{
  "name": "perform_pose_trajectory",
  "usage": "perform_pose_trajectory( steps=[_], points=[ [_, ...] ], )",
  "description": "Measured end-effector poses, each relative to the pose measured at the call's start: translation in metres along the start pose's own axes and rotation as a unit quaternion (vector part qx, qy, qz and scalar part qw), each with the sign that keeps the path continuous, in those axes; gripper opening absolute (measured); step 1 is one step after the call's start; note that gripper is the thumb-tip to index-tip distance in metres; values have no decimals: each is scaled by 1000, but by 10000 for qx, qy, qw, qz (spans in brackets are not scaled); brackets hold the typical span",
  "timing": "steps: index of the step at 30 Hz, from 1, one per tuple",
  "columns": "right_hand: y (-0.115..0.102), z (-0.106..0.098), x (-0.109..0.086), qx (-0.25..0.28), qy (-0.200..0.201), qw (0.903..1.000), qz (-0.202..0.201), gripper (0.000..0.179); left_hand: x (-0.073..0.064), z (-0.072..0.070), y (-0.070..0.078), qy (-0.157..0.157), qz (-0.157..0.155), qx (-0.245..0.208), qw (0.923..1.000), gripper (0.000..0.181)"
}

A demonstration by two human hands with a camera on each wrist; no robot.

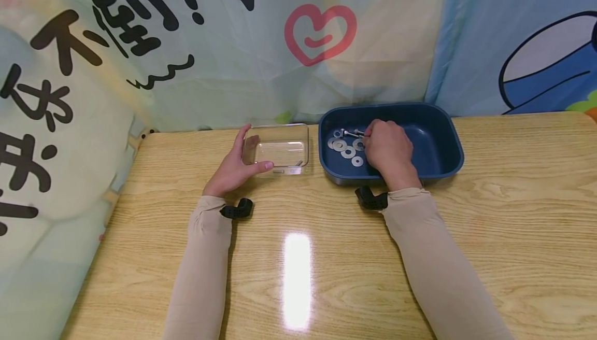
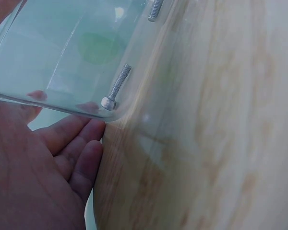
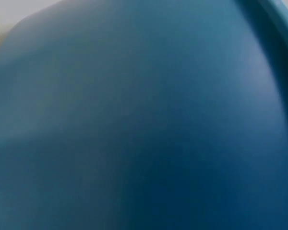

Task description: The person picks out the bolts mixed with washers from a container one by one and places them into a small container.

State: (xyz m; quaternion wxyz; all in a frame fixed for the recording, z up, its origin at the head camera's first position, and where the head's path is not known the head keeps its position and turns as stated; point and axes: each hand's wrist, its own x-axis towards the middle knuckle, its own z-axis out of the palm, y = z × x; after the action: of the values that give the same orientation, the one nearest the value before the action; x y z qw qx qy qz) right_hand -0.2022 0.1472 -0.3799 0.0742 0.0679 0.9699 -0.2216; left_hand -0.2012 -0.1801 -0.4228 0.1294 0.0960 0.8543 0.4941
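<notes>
My left hand (image 1: 235,169) holds a clear plastic box (image 1: 276,126) at its left end, thumb along the near side and fingers around the end wall. Two metal screws (image 2: 117,87) lie in that box, seen in the left wrist view; one shows a round knurled head. Inside a dark blue bin (image 1: 436,145), my right hand (image 1: 389,145) has its fingers curled down at a few silver screws (image 1: 349,133), pinching one at the fingertips. Its fingertips are partly hidden behind the knuckles. Several flat washers (image 1: 347,152) lie left of this hand on the bin's floor.
Both containers stand side by side at the back of a wooden table (image 1: 345,252), close to a printed curtain (image 1: 382,55). The right wrist view is filled by the blue bin's wall (image 3: 134,96). Black straps (image 1: 237,209) sit on both wrists.
</notes>
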Motion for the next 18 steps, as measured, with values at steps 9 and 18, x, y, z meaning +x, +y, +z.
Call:
perform_pose_trajectory(
  steps=[9, 18],
  points=[
    [-4, -4, -4, 116, 81, 9999, -6, 19, 0, 0, 0, -6, 11, -48, 10000, 106],
    [-8, -7, -10, 220, 296, 9992, -158, 19, 0, 0, -1, -8, 0, -76, 10000, 107]
  ],
)
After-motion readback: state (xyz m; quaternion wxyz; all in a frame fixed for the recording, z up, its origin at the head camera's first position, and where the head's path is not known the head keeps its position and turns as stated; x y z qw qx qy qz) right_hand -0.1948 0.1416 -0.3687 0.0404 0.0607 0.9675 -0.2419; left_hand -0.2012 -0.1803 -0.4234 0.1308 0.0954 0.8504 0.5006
